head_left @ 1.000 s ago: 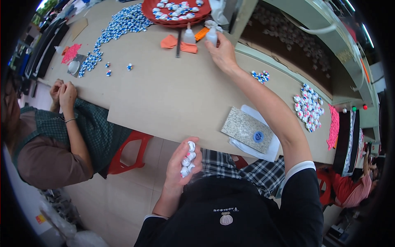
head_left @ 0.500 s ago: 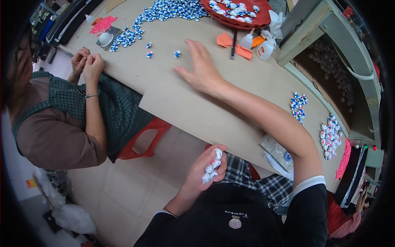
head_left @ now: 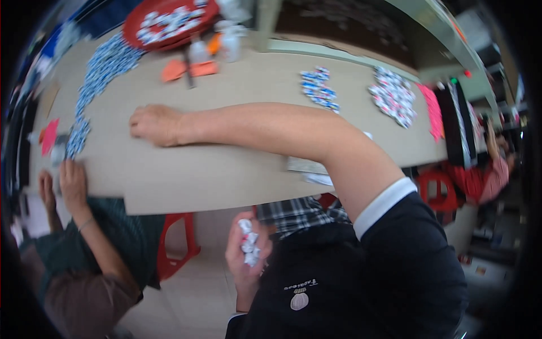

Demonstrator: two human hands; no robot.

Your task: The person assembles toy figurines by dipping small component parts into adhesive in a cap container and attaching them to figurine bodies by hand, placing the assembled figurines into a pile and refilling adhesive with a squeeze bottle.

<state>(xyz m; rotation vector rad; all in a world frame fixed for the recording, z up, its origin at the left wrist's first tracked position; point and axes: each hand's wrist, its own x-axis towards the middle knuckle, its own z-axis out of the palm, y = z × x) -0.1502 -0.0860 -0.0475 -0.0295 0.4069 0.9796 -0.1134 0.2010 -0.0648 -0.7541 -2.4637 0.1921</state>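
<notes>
Small white wrapped pieces (head_left: 247, 242) sit bunched in our clenched left hand (head_left: 244, 261) near our chest, while our right hand (head_left: 157, 124), outstretched a moment ago, now rests empty and palm-down on the tabletop (head_left: 214, 175).

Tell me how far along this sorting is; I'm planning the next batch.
Done, it seems: two small piles and sit grouped on the table. In hand: the left hand grips a few white pieces; the right hand rests flat on the table. Left: the long row and a full red tray.
</notes>
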